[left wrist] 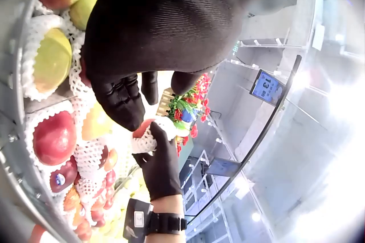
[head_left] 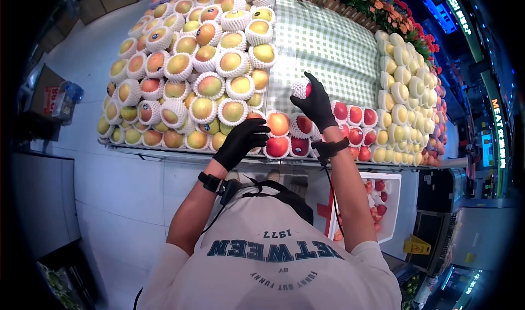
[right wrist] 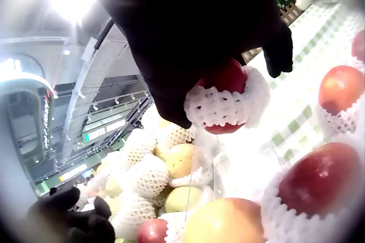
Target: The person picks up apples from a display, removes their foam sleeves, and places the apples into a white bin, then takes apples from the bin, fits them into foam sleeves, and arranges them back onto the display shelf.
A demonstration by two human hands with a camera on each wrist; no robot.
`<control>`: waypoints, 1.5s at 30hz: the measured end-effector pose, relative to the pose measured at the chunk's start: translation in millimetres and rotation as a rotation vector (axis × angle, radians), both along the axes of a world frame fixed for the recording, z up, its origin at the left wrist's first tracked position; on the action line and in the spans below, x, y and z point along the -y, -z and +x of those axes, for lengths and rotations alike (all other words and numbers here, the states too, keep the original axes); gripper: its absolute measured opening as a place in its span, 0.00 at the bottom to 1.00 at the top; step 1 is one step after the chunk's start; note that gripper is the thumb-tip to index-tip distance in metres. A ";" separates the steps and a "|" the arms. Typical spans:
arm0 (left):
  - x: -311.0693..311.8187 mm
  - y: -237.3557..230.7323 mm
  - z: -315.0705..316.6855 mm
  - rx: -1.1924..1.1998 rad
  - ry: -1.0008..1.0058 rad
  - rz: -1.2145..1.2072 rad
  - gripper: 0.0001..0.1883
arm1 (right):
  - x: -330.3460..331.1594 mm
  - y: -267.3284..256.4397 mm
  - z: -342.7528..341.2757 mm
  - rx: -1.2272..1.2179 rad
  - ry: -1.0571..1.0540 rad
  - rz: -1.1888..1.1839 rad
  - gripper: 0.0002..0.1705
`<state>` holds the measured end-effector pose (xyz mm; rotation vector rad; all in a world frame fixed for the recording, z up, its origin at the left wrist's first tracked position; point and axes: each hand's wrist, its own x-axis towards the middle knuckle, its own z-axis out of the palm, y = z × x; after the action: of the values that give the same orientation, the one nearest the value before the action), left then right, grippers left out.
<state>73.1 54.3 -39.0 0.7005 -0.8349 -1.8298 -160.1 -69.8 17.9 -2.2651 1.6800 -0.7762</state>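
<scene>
In my right hand (head_left: 318,103), gloved in black, is a red apple (right wrist: 225,78) wrapped in a white foam net (right wrist: 228,106). Thumb and fingers grip it from above, over the checked cloth. My left hand (head_left: 240,142), also black-gloved, hovers at the front edge of the fruit stand with fingers loosely bent and nothing held. Nearest to it are an orange-red apple (head_left: 278,124) and a dark red apple (head_left: 277,147), both in foam nets. In the left wrist view the left fingers (left wrist: 122,103) hang close above the netted fruit.
Netted yellow-red fruit (head_left: 209,85) is heaped to the left, pale yellow fruit (head_left: 402,72) to the right. Green checked cloth (head_left: 328,42) covers the middle, below a small wooden fence and flowers (head_left: 377,6). A white box (head_left: 391,222) of red fruit stands below the stand's edge.
</scene>
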 end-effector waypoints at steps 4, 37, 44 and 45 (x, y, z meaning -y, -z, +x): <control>22.1 -6.5 -21.9 -0.195 0.039 0.160 0.21 | -30.8 0.0 15.4 0.215 -0.118 -0.009 0.48; 46.6 -35.3 -67.8 0.474 -0.311 -0.196 0.14 | -105.9 -30.6 9.1 0.536 -0.039 0.248 0.44; 48.6 -18.7 -77.0 0.577 -0.514 -0.247 0.15 | -113.2 -45.0 14.6 0.477 -0.125 0.209 0.41; 49.4 -12.1 -79.9 0.539 -0.526 -0.227 0.15 | -114.3 -44.2 12.9 0.447 -0.104 0.216 0.44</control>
<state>-6.8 4.9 -26.9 1.1621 -1.0584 -1.0661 -147.2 44.5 62.0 -1.8460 1.3547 -0.9405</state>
